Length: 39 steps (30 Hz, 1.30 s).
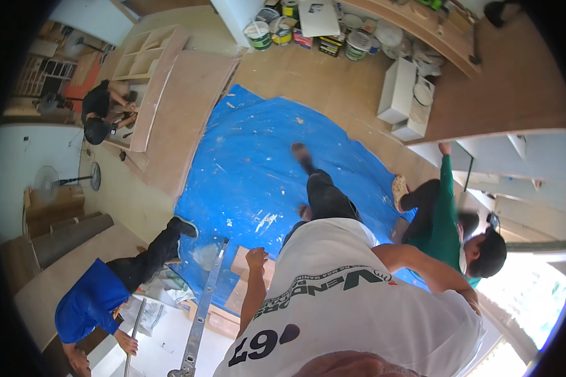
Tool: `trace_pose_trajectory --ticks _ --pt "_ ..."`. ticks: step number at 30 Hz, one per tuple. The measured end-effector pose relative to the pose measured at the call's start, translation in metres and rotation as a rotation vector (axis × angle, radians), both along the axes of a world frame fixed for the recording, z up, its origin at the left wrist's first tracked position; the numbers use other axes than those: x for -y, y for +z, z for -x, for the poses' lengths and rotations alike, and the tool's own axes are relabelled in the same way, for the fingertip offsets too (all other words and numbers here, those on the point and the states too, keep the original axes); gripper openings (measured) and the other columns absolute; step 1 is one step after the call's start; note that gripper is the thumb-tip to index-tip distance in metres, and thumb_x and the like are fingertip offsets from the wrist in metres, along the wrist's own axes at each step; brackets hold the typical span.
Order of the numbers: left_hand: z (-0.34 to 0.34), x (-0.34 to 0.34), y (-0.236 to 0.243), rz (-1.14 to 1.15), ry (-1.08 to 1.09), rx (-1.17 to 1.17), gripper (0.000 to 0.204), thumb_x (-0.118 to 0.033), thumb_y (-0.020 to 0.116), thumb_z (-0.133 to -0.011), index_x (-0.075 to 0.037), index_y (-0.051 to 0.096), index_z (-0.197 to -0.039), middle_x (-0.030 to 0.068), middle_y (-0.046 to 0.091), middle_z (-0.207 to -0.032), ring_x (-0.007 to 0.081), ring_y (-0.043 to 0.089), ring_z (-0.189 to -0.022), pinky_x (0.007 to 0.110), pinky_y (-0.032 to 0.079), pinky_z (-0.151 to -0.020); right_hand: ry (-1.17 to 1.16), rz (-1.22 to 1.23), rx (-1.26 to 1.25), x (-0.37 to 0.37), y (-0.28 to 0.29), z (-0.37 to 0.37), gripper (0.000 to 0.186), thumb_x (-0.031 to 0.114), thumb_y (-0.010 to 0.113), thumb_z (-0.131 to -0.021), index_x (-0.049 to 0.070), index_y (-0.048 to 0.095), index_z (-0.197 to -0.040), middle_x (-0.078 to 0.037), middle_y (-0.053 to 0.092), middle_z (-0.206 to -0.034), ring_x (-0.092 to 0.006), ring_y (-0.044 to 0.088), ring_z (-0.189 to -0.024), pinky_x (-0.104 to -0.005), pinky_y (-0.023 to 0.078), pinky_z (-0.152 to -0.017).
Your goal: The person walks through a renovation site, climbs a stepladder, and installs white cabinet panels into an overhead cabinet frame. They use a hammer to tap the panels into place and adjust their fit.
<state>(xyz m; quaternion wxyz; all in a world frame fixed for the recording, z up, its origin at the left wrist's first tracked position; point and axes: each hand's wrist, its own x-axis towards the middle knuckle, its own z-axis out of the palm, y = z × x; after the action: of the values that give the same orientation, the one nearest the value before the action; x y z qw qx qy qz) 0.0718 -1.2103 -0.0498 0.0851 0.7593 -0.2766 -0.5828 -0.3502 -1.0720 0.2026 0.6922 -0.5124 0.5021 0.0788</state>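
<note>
- While the left hand (pixel 256 256) is raised beside the white shirt (pixel 333 276) of the person, its fingers are curled inward in a loose fist.
- The right forearm (pixel 421 261) bends in toward the waist; the right hand is hidden behind the shirt, so I cannot tell its grip.
- Nearest to the left hand are some brown boards (pixel 236 290), which lie lower, partly behind the forearm.
- To the left of these, a long metal bar (pixel 200 320) with holes stands out, running from the lower edge up to the blue sheet (pixel 245 163).
- The sheet, spotted with white marks, covers the floor around the legs; the forward foot (pixel 300 152) is blurred.
- At lower left, a co-worker in a blue shirt (pixel 88 301) bends down and has one hand (pixel 127 343) closed around a thin rod (pixel 136 330).
- At right, a co-worker with a green sleeve (pixel 446 201) reaches one hand (pixel 445 148) up to the edge of a brown panel (pixel 503 81).
- At upper left, a co-worker in black (pixel 96 103) is low beside a wooden frame (pixel 160 94).
- Farther away, buckets (pixel 259 36) are grouped along the top, and white boxes (pixel 397 91) are placed near the panel.
- A fan (pixel 95 176) is by the left wall.
</note>
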Motion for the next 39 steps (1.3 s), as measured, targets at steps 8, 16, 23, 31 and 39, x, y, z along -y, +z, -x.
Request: trace_pose_trajectory --ticks 8,16,23,31,39 --pt "0.004 0.066 -0.031 0.023 -0.077 -0.009 0.017 -0.015 0.066 -0.078 -0.002 0.066 -0.09 0.0092 0.066 -0.076 0.0193 0.064 -0.066 0.031 0.049 -0.056 0.203 0.101 0.047 0.169 -0.003 0.057 0.039 0.034 0.069 -0.075 0.002 0.069 -0.099 -0.024 0.067 -0.099 -0.0383 0.064 -0.094 -0.0435 0.049 -0.076" --pt "0.085 0.186 0.051 0.087 0.271 0.002 0.024 -0.019 0.068 -0.078 -0.003 0.068 -0.095 0.0092 0.067 -0.084 0.0204 0.065 -0.076 0.033 0.05 -0.065 0.347 0.135 0.226 0.306 -0.004 0.107 0.04 0.033 0.07 -0.075 0.002 0.069 -0.1 -0.024 0.067 -0.101 -0.0376 0.064 -0.094 -0.0433 0.049 -0.076" --pt "0.085 0.22 0.031 -0.014 0.341 0.088 0.023 -0.018 0.07 -0.076 0.0 0.07 -0.092 0.0088 0.068 -0.08 0.0196 0.065 -0.073 0.031 0.05 -0.064 0.421 0.05 0.171 0.415 0.006 0.1 0.04 0.033 0.07 -0.075 0.003 0.068 -0.102 -0.023 0.066 -0.103 -0.0376 0.063 -0.095 -0.0431 0.049 -0.077" --pt "-0.006 0.203 -0.104 0.083 -0.028 0.37 0.03 -0.03 0.071 -0.077 -0.003 0.074 -0.09 0.0151 0.073 -0.088 0.0253 0.069 -0.079 0.036 0.053 -0.075 0.551 0.008 0.07 0.552 0.026 0.043 0.04 0.032 0.07 -0.076 0.003 0.067 -0.104 -0.023 0.066 -0.105 -0.0376 0.063 -0.096 -0.0429 0.049 -0.079" --pt "-0.052 0.445 -0.015 0.24 0.633 0.114 0.018 -0.019 0.064 -0.077 -0.002 0.068 -0.074 0.0096 0.064 -0.065 0.0159 0.061 -0.058 0.03 0.047 -0.051 0.551 0.007 0.013 0.691 0.032 -0.051 0.041 0.031 0.069 -0.077 0.003 0.066 -0.106 -0.022 0.065 -0.108 -0.0377 0.062 -0.097 -0.0427 0.049 -0.08"
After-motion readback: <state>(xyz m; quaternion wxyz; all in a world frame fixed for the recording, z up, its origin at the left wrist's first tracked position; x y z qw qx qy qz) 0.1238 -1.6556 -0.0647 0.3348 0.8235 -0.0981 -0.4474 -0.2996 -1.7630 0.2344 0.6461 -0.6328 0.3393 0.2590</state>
